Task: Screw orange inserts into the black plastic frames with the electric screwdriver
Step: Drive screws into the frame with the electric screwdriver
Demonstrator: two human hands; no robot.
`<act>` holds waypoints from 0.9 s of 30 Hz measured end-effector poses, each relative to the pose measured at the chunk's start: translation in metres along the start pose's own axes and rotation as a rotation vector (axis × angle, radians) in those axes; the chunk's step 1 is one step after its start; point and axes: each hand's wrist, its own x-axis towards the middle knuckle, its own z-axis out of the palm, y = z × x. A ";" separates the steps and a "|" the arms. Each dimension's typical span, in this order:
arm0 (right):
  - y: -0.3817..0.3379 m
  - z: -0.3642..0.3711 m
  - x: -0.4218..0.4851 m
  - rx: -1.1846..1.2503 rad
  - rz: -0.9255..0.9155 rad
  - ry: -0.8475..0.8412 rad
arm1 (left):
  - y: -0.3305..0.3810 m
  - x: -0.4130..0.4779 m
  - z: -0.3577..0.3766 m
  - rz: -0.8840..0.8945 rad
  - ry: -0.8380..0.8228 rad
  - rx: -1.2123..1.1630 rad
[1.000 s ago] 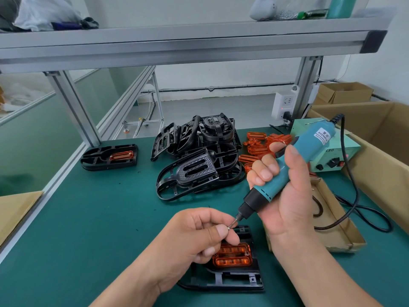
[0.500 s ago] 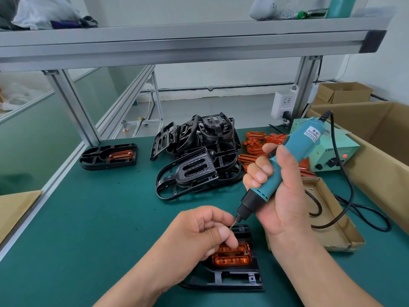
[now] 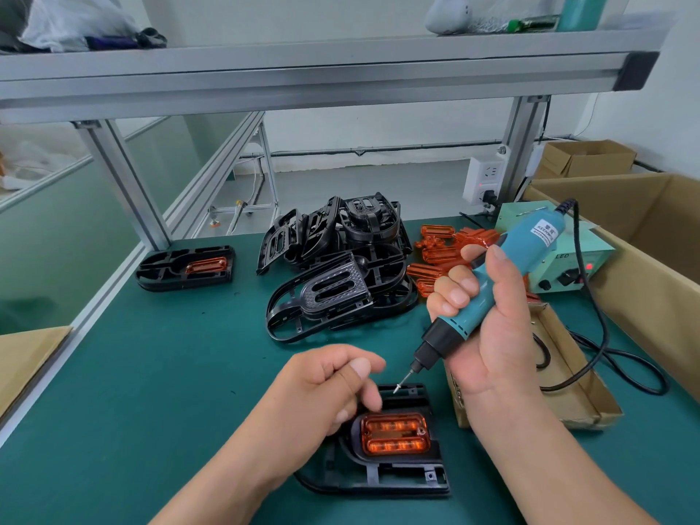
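A black plastic frame (image 3: 378,483) lies flat on the green mat near me, with an orange insert (image 3: 394,435) seated in it. My right hand (image 3: 496,335) grips the teal electric screwdriver (image 3: 492,293), tilted down to the left. Its bit tip (image 3: 397,388) carries a small screw and hovers just above the frame's far edge. My left hand (image 3: 325,388) sits left of the tip with fingers loosely curled, thumb and forefinger apart, holding nothing I can see. Its lower fingers rest at the frame's left side.
A pile of black frames (image 3: 333,274) and loose orange inserts (image 3: 443,252) lie at the back. One assembled frame (image 3: 185,267) sits at the far left. The power supply (image 3: 568,259), a shallow cardboard tray (image 3: 560,373), a black cable (image 3: 606,358) and a large carton (image 3: 644,240) crowd the right.
My left hand has let go of the screw at the bit tip and drawn back to the left. The screwdriver stays tilted, its tip now free above the frame.
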 end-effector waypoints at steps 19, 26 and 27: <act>-0.005 -0.014 0.006 -0.275 0.210 -0.254 | -0.006 -0.001 -0.016 0.062 0.226 0.978; -0.002 -0.015 0.005 -0.311 0.232 -0.310 | -0.007 0.001 -0.014 0.049 0.228 1.048; -0.002 -0.016 0.005 -0.315 0.237 -0.317 | -0.007 0.001 -0.013 0.047 0.229 1.056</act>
